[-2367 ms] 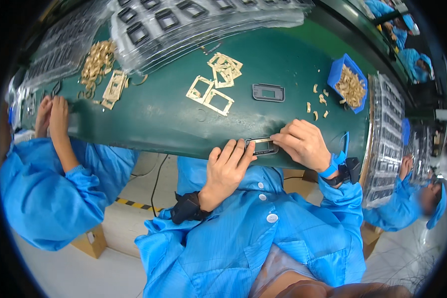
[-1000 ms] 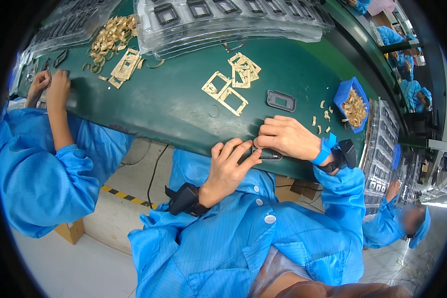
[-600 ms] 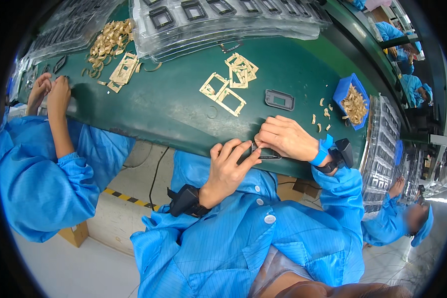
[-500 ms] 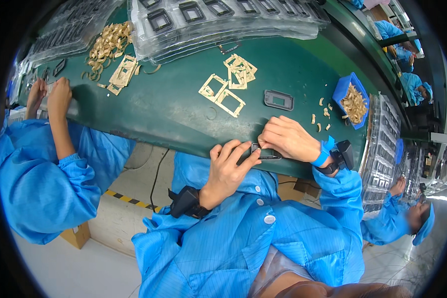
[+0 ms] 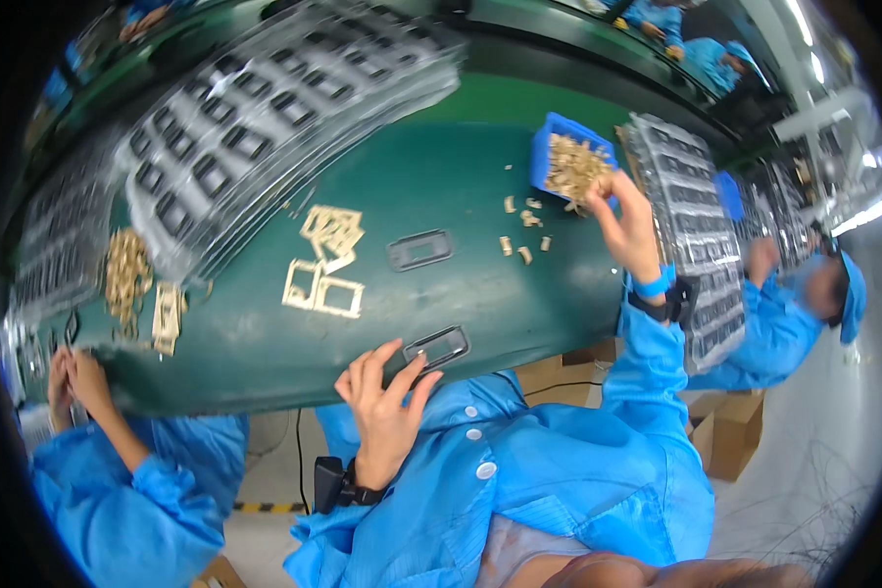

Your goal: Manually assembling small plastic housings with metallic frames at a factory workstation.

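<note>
My left hand [image 5: 384, 412] rests at the near table edge, its thumb and forefinger at the lower left corner of a dark rectangular plastic frame [image 5: 458, 340]. The other fingers of that hand are spread over the green table. My right hand [image 5: 629, 223] is at the blue bin [image 5: 542, 157], which holds many small curled tan strips [image 5: 575, 165]. Its thumb and forefinger curve together at the bin's near right corner; whatever lies between the tips is too small to make out. Farther back lies a second grey plastic frame [image 5: 421, 250].
Flat cream paper frames [image 5: 325, 297] lie to the left, and several loose tan bits [image 5: 526, 255] near the bin. Clear trays of dark frames [image 5: 265, 118] are stacked at the back left, more trays [image 5: 691, 196] at the right. A co-worker's hands [image 5: 76, 380] work at far left.
My right hand has left the dark frame and moved right and away to the blue bin. My left hand stays at the frame. The whole view has turned toward the right.
</note>
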Action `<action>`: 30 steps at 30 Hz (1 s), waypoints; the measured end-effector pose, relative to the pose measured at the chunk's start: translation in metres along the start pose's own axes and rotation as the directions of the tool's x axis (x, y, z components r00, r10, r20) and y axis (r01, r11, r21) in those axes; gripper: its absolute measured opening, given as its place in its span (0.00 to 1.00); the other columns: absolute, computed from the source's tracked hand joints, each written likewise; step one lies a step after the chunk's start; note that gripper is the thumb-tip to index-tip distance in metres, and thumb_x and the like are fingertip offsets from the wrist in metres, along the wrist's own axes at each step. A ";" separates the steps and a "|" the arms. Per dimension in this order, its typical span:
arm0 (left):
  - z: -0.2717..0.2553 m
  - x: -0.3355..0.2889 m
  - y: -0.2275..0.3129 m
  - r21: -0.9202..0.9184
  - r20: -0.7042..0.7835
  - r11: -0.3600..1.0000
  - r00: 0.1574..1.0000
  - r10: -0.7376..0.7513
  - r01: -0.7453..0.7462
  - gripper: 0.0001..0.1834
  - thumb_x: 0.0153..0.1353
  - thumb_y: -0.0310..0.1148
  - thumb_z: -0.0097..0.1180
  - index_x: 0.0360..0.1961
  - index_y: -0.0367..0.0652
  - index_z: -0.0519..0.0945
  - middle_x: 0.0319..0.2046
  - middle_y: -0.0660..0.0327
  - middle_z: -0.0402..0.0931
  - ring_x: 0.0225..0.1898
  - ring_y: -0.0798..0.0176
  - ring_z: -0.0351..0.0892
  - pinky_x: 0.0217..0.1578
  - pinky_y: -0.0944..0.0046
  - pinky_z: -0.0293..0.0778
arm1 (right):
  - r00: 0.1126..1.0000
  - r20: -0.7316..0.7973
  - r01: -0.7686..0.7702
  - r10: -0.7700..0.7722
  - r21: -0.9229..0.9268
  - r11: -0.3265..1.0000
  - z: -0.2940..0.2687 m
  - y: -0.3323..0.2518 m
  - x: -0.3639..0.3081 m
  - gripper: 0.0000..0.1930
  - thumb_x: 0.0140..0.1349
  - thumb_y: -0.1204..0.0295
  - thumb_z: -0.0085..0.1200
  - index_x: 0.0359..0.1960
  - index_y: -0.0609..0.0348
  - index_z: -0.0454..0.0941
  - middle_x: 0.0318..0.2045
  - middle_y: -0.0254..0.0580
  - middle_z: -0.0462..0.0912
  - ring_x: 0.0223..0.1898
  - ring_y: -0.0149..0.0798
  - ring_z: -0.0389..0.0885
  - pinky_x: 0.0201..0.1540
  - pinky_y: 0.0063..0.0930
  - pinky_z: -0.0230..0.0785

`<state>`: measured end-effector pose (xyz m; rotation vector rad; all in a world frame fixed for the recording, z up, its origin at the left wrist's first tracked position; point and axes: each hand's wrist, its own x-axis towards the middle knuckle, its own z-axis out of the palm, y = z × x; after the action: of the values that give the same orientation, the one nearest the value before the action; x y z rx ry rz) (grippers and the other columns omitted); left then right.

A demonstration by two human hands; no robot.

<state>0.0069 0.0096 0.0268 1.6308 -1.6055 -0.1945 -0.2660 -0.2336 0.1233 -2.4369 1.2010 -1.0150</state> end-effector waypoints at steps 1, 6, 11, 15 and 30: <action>-0.005 0.003 0.001 -0.048 0.069 0.997 0.996 -0.058 0.062 0.18 0.48 0.35 0.75 0.42 0.45 0.87 0.51 0.59 0.78 0.52 0.55 0.74 0.53 0.56 0.61 | 0.994 -0.105 -0.006 -0.003 -0.086 0.996 -0.004 0.006 0.009 0.03 0.61 0.82 0.56 0.36 0.65 0.77 0.29 0.41 0.80 0.30 0.37 0.78 0.38 0.27 0.71; -0.010 0.033 0.001 -0.203 0.219 0.974 0.974 -0.052 0.097 0.32 0.45 0.30 0.76 0.54 0.38 0.79 0.50 0.53 0.76 0.50 0.46 0.78 0.48 0.55 0.76 | 0.975 -0.208 -0.093 0.074 -0.082 0.992 -0.002 0.042 0.027 0.05 0.61 0.82 0.57 0.39 0.65 0.80 0.31 0.43 0.85 0.32 0.37 0.84 0.39 0.28 0.76; -0.013 0.050 0.002 -0.187 0.355 0.971 0.932 -0.074 0.149 0.33 0.45 0.30 0.76 0.55 0.39 0.79 0.47 0.54 0.75 0.47 0.48 0.79 0.46 0.57 0.76 | 0.968 -0.251 -0.046 0.001 -0.176 0.983 0.004 0.047 0.026 0.06 0.60 0.77 0.63 0.39 0.62 0.83 0.34 0.46 0.87 0.37 0.44 0.87 0.42 0.31 0.77; -0.014 0.061 0.006 -0.172 0.427 0.971 0.901 -0.077 0.164 0.32 0.45 0.31 0.75 0.55 0.41 0.80 0.44 0.56 0.74 0.42 0.48 0.79 0.41 0.55 0.75 | 0.967 -0.255 -0.063 0.000 -0.237 0.969 0.002 0.056 0.025 0.07 0.59 0.74 0.66 0.32 0.61 0.80 0.31 0.43 0.86 0.35 0.41 0.87 0.41 0.30 0.76; -0.013 0.064 0.000 -0.150 0.472 0.972 0.877 -0.090 0.181 0.25 0.43 0.32 0.76 0.46 0.42 0.85 0.37 0.60 0.76 0.35 0.53 0.80 0.36 0.56 0.75 | 0.939 0.332 0.010 -0.090 0.234 0.972 0.048 -0.052 -0.035 0.14 0.55 0.71 0.69 0.41 0.58 0.82 0.39 0.41 0.83 0.42 0.43 0.82 0.46 0.34 0.74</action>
<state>0.0268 -0.0418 0.0624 1.6238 -1.7502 -0.8446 -0.2167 -0.1771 0.0967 -2.3439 0.8598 -0.6606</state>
